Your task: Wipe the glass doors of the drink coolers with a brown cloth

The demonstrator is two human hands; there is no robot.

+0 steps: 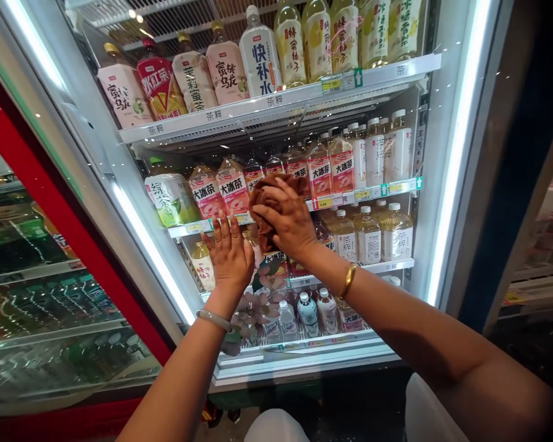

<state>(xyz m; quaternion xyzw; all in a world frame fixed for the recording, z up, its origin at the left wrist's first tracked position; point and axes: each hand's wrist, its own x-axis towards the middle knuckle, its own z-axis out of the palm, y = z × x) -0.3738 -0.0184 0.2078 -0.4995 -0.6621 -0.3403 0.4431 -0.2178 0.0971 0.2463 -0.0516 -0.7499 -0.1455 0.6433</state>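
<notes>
The right hand [283, 215] is clenched on a crumpled brown cloth [270, 190], pressed against the white price-rail shelf [364, 194] of the lit drinks cooler, at the picture's centre. At seven o'clock from it, the left hand [230, 255] lies spread flat, fingers apart, holding nothing, against the shelf front. Pink-labelled plastic tea bottles [233, 190] stand just beside the cloth at nine o'clock; pale bottles [367, 236] sit at four o'clock.
</notes>
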